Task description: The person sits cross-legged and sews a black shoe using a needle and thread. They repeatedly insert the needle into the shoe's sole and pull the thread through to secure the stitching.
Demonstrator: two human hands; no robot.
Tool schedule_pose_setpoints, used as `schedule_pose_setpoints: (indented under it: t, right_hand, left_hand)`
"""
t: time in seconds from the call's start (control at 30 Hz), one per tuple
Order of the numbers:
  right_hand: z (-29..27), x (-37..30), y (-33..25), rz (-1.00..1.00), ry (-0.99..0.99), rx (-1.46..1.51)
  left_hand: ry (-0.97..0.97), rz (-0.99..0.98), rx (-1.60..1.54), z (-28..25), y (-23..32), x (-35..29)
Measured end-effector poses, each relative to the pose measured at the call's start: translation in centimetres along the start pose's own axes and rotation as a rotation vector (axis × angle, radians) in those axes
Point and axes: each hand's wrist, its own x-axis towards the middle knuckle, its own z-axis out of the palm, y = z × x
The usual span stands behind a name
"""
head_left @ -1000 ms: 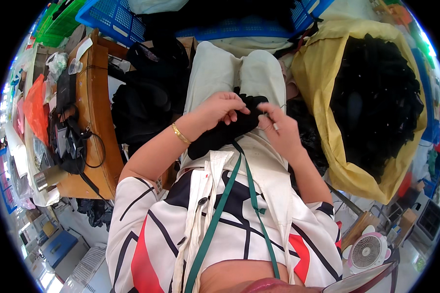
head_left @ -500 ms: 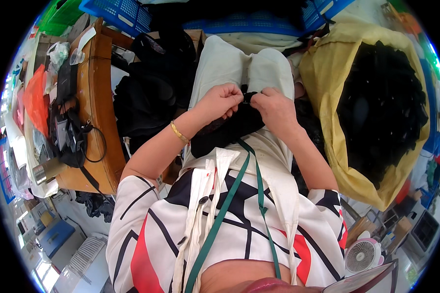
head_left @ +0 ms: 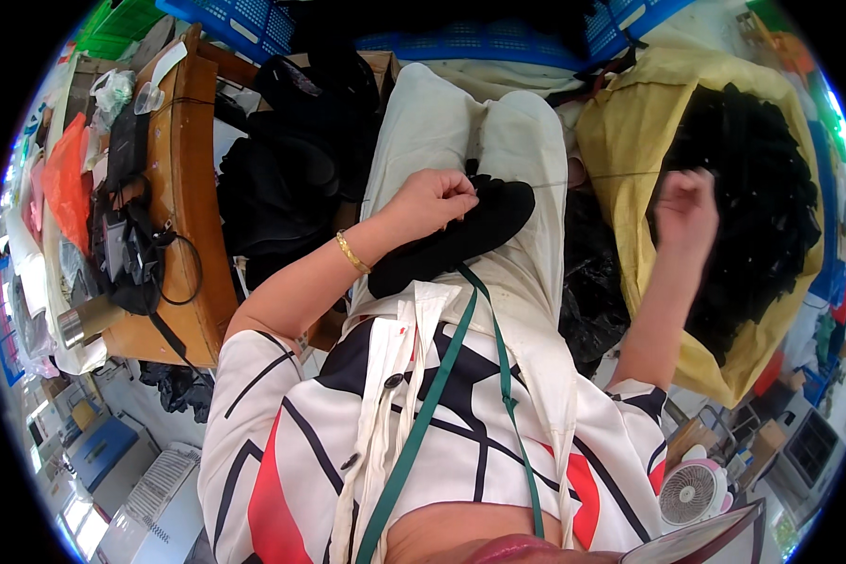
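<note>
Pinching black cloth (head_left: pixel 500 216) with left hand (head_left: pixel 430 204) inside right edge of pale lap cloth (head_left: pixel 425 113), hiding contact. Pinching taut thread (head_left: pixel 600 179) with blurred right hand (head_left: pixel 687 207); can't see end.

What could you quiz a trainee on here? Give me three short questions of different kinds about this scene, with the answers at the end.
1. True or false: the right hand is resting on the black fabric piece.
2. Where is the gold bracelet worn? (a) on the right forearm (b) on the left forearm (c) on both
3. Fill in the blank: the big open sack holding black material is ____.

Key:
1. False: it is out to the right, away from the piece, with a thin thread stretched toward it; the left hand is at the piece.
2. (b)
3. Yellow
</note>
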Motion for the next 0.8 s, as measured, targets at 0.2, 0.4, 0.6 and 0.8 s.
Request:
schedule_pose_setpoints:
  t: [0.2, 0.4, 0.6, 0.8]
  right_hand:
    - [-6.8, 1.4, -5.3, -0.345, 0.353, 0.002]
    - [-7.7, 0.1, -5.7, -0.316, 0.293, -0.025]
    - [-2.0, -2.8, -10.2, -0.265, -0.111, -0.063]
    - [5.2, -5.5, -12.8, -0.308, -0.237, -0.326]
  left_hand:
    - [0.136, 0.494, 0.539, 0.7, 0.0, -0.7]
    - [0.231, 0.650, 0.969, 1.2, 0.7, -0.4]
    - [0.170, 0.547, 1.012, 0.3, 1.3, 2.0]
    - [0.104, 0.633, 1.203, 1.9, 2.1, 2.3]
